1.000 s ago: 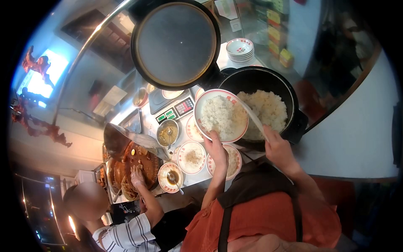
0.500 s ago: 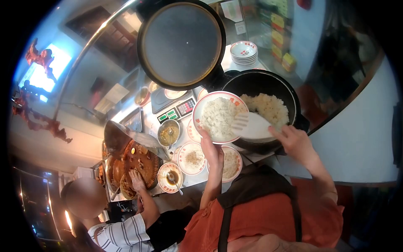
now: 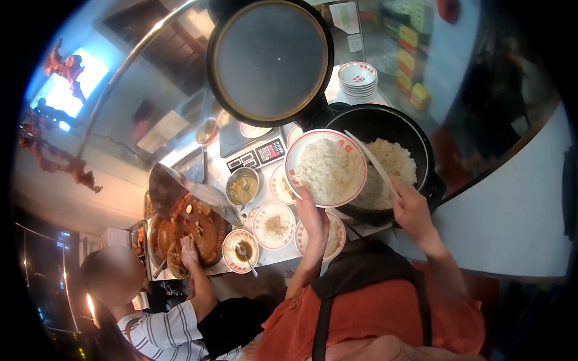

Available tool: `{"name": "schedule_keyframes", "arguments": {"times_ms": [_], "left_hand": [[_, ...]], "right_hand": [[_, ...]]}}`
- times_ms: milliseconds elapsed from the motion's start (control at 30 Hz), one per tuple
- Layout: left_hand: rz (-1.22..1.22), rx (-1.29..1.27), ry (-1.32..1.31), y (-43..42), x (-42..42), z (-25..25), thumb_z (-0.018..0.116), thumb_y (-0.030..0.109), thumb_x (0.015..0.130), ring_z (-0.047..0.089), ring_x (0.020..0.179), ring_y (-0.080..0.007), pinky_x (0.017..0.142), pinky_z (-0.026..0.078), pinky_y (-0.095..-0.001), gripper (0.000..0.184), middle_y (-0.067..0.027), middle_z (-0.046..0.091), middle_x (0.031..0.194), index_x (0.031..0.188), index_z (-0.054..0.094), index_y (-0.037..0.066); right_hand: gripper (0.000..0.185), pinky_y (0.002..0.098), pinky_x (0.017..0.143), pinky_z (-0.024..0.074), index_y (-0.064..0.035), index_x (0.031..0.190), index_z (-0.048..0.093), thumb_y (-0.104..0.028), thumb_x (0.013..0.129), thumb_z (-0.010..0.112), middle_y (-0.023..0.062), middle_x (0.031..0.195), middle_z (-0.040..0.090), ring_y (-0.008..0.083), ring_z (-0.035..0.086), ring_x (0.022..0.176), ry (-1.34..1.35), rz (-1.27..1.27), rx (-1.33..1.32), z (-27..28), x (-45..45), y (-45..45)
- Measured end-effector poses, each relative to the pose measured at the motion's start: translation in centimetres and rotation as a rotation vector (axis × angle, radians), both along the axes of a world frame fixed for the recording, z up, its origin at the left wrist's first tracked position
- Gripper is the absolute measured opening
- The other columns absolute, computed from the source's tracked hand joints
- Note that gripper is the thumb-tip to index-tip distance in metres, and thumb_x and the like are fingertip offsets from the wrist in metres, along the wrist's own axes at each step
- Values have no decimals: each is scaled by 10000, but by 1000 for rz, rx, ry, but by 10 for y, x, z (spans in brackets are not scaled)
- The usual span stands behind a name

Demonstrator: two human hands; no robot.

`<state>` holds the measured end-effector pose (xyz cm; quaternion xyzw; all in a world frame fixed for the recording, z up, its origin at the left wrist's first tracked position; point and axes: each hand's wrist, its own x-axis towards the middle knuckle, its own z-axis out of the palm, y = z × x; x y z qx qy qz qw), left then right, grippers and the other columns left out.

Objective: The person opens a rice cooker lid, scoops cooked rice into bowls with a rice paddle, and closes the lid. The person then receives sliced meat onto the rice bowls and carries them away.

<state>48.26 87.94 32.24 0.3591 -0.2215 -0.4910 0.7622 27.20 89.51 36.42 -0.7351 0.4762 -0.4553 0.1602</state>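
Observation:
My left hand (image 3: 312, 218) grips the lower edge of a white bowl of rice (image 3: 325, 167) with a red-patterned rim. The bowl is held up beside a black rice cooker (image 3: 425, 144), overlapping its left side. My right hand (image 3: 415, 210) is closed round the handle of a white rice paddle (image 3: 374, 161), turned edge-on over the cooker. The paddle's tip is close to the bowl's right rim; whether they touch I cannot tell. Cooked rice (image 3: 398, 157) lies inside the cooker. Its round lid (image 3: 270, 60) stands raised behind.
Bowls of rice (image 3: 274, 224) stand on the counter, near a sauce bowl with a spoon (image 3: 241, 251), a metal bowl (image 3: 243, 185) and a scale (image 3: 256, 154). A bowl stack (image 3: 357, 79) is behind the cooker. At left a co-worker's hand (image 3: 189, 251) reaches into a brown food pan (image 3: 208, 237).
The rice paddle has swung from lying flat over the bowl's right side to edge-on above the cooker. The co-worker's hand has shifted slightly toward the pan's near edge.

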Motion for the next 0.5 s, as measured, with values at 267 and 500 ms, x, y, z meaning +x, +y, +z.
{"name": "schedule_keyframes", "arguments": {"times_ms": [267,500], "left_hand": [[27,6,-37,-3,0,-10,407,408,937,518,1087,-225,902,438,-361,547,-148,484,1221,1250,363,-39],[114,-11,111,-8,-10,-3,395,448,929,521,1086,-222,865,460,-357,555,-108,494,1224,1281,357,21]], "right_hand": [[371,338,674,483,-54,1173,526,-28,803,520,203,943,589,355,588,803,-16,61,89,7,-8,5],[351,285,586,476,-7,1175,505,-28,824,502,128,771,578,185,602,659,-236,71,569,6,-15,19]]}}
